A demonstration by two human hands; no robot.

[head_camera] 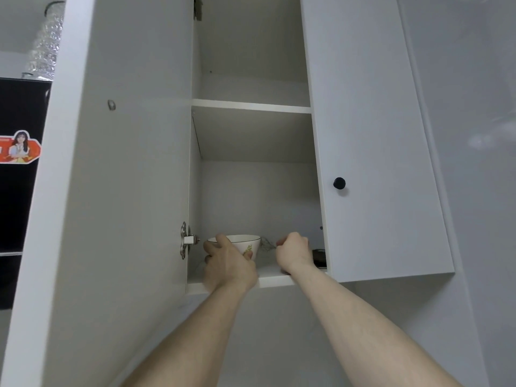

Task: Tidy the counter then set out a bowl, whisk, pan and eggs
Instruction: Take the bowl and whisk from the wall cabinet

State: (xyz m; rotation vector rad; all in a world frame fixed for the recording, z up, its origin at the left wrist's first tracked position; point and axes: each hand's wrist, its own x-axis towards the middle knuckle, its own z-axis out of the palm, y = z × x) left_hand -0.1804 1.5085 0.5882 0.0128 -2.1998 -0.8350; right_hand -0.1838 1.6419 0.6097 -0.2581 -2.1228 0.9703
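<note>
Fetching step: left hand point(227, 263) grips the bowl point(245, 243), right hand point(293, 252) grips the whisk point(266, 244); next, lift both off the shelf point(272, 276).

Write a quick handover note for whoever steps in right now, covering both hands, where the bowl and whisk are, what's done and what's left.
Left hand: grips the white bowl on the bottom shelf of the open wall cabinet.
Right hand: fingers curled round the whisk beside the bowl, wires just visible.
A dark object sits at the shelf's right edge, too hidden to identify.
Done: cabinet door open, bowl and whisk in hand.
Left: bring both down to the counter, then pan and eggs, neither in view. Counter not in view.
</note>
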